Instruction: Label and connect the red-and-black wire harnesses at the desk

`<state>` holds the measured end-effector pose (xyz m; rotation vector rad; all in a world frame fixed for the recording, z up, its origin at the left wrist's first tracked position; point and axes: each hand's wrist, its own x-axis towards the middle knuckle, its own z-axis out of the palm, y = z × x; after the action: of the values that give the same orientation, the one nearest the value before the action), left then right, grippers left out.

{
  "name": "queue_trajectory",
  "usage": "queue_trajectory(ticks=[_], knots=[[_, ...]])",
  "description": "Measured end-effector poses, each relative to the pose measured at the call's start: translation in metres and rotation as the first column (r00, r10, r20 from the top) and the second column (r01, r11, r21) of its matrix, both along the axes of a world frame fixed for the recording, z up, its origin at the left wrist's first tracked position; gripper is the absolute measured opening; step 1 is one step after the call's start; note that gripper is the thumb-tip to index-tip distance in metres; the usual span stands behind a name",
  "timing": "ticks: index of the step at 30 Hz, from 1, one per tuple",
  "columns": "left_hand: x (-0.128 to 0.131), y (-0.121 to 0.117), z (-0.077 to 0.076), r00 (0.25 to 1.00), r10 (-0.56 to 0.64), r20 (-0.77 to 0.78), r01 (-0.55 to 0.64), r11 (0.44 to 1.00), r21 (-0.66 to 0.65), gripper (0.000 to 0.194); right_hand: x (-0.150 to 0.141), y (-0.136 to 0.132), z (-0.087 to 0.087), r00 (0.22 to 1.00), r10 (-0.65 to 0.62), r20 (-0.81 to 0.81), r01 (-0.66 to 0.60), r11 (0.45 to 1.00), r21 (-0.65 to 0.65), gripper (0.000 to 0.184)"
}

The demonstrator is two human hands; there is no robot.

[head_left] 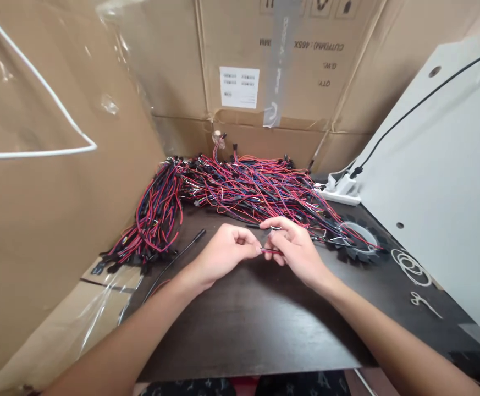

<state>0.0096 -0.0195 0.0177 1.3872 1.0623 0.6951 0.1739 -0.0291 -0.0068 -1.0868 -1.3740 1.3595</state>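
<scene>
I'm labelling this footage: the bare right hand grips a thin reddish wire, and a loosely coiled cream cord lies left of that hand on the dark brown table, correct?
Not left: the head view shows the coiled cord lying right of the right hand.

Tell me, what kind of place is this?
Probably a work table for wiring, maybe in a workshop: a big heap of red, blue and black wires lies on the dark table, with tall cardboard behind it and a white power strip to the right.
</scene>
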Motion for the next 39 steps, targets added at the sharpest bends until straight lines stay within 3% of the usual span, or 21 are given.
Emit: queue_trajectory(ticks=[4,10,19,23,26,29,33,39], knots=[[0.005,-0.003,-0.004,0.999,-0.012,-0.043,0.013,0.999,0.032,0.008,0.003,0.000,-0.001,0.999,-0.022,0.046,0.023,0.999,-0.042,0.025],[0.010,-0.003,-0.011,0.996,0.027,-0.087,-0.018,0.995,0.100,0.012,0.006,0.004,-0.008,0.993,-0.053,0.102,0.053,0.999,-0.001,0.020],[0.013,-0.008,-0.006,0.990,0.012,-0.141,0.023,0.969,0.246,0.014,0.009,0.004,-0.004,0.996,-0.045,0.082,0.048,0.998,-0.043,0.017],[0.012,-0.009,-0.007,0.976,0.046,-0.213,0.053,0.897,0.438,0.016,0.009,0.004,-0.005,0.995,-0.048,0.093,0.051,0.998,-0.028,0.016],[0.011,-0.009,-0.009,0.962,0.055,-0.267,0.126,0.780,0.614,0.014,0.010,0.004,-0.005,0.994,-0.040,0.101,0.044,0.998,-0.038,0.016],[0.010,-0.009,-0.010,0.956,0.054,-0.290,0.173,0.693,0.700,0.014,0.012,0.005,-0.006,0.994,-0.018,0.107,0.021,0.999,-0.032,0.016],[0.010,-0.009,-0.012,0.954,0.054,-0.296,0.185,0.669,0.719,0.015,0.014,0.006,-0.010,0.991,0.006,0.137,-0.005,1.000,-0.009,0.017],[0.011,-0.008,-0.013,0.943,0.065,-0.326,0.192,0.694,0.694,0.015,0.016,0.005,-0.011,0.983,0.010,0.184,-0.015,1.000,0.024,0.014]])
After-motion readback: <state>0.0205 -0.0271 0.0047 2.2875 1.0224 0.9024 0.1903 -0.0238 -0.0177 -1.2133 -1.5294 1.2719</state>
